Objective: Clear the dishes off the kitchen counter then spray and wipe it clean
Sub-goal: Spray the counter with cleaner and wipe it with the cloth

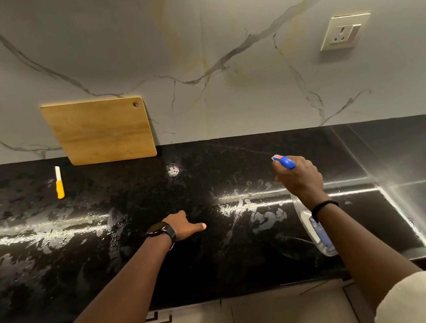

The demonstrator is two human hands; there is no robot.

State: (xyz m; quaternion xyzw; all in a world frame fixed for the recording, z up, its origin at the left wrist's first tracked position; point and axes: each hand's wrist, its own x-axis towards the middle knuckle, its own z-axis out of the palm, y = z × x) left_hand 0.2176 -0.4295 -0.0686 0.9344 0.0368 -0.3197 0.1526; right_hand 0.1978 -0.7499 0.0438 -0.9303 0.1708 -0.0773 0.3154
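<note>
Spraying step in hand: right hand [298, 177] grips spray bottle [315, 225] over wet table [214, 251]; left hand [184, 227] rests flat, fingers relaxed. Next probably needs cloth, none visible.

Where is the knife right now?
Head view: the knife lies on the counter, far left, near the cutting board leaning against the wall.

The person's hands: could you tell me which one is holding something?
The right hand; it grips the clear spray bottle with a blue trigger head, while the left hand holds nothing over the black stone counter.
</note>
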